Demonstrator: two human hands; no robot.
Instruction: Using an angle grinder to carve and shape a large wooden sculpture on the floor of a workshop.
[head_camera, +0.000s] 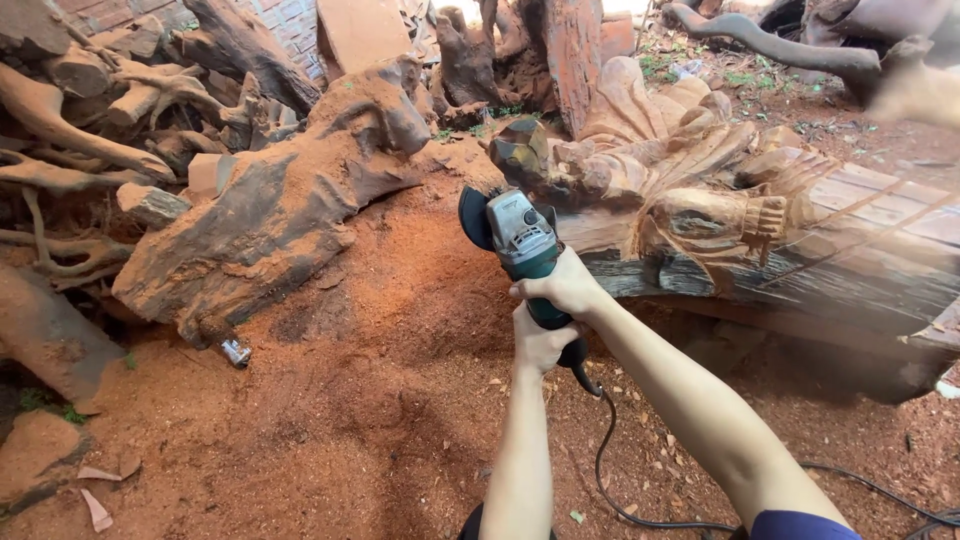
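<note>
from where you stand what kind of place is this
Most likely an outdoor woodcarving yard. Both hands, left hand and right hand, grip a green-bodied corded angle grinder beside a half-carved reddish wooden sculpture. Red-brown sawdust covers the ground, and gnarled roots and stumps are piled around.

sawdust ground (380, 400), brick wall (290, 20), daylight

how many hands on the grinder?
2. Right hand grips the green, grey-headed angle grinder mid-body; left hand grips its rear end, by the black cord. No other hands visible.
</note>
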